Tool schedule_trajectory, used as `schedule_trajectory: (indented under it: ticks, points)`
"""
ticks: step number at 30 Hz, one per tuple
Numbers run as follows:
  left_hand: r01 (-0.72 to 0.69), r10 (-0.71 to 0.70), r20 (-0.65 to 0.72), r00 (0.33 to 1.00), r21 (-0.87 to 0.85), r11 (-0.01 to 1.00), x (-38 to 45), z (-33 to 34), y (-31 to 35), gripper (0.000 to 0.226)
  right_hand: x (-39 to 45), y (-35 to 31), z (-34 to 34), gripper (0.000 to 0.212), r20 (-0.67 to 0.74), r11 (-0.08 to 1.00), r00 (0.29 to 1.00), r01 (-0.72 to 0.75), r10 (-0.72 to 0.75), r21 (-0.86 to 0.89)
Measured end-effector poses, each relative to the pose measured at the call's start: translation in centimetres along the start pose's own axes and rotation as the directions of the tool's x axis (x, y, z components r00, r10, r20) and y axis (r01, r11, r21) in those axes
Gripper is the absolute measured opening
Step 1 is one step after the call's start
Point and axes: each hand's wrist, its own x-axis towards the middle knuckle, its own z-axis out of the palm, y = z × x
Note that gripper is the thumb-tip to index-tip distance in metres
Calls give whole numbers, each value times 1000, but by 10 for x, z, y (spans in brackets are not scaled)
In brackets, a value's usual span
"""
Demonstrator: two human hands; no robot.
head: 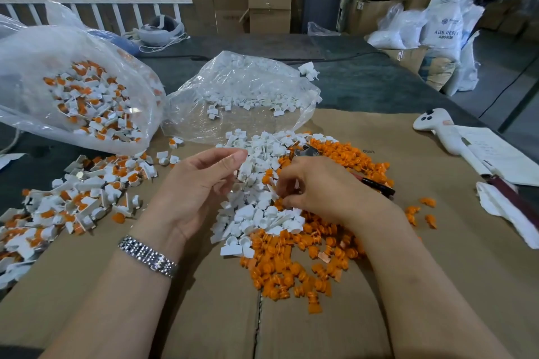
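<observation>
White plastic caps (256,213) lie heaped directly beneath both hands, on brown cardboard (437,242). The left hand (198,183), with a metal watch (147,255) at the wrist, hovers over the heap, fingers loosely extended, holding nothing. The right hand (318,186) has its fingers curled down into the heap where it meets the orange plugs (291,265); whether they grip a piece cannot be told. Beyond, 1 clear bag (242,81) holds white caps. At far right, a white sack (440,29) reads "ABS RESI".
</observation>
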Motion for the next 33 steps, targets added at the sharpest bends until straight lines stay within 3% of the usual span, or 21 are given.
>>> schedule_trajectory:
  ticks: [6, 9, 11, 14, 18, 24, 33]
  points:
    - [45, -40, 62, 997, -82, 996, -1, -1, 1, 31, 1, -1, 2, 15, 39, 1000, 999, 1, -2, 23]
    - [56, -47, 104, 994, -86, 995, -2, 0, 1, 23, -1, 0, -2, 11, -51, 997, 998, -27, 31, 68]
    - [50, -39, 127, 991, -88, 995, -3, 0, 2, 23, -3, 0, -9, 13, -143, 976, 988, -32, 64, 214]
    - [47, -35, 169, 985, -73, 996, -5, 1, 3, 26, -6, -6, -16, 13, -217, 891, 973, 28, 80, 454]
    - [47, -29, 201, 979, -82, 996, -8, 5, 4, 25, -10, -12, -19, 8, -291, 758, 950, 109, 111, 643]
    - [26, -3, 226, 974, -97, 995, -11, 8, 5, 19, -12, -13, -22, 9, -254, 519, 965, 186, 63, 834]
    - [26, -8, 331, 943, -51, 998, -14, 8, 6, 17, -9, -22, -18, 5, -276, 701, 960, 170, 40, 693]
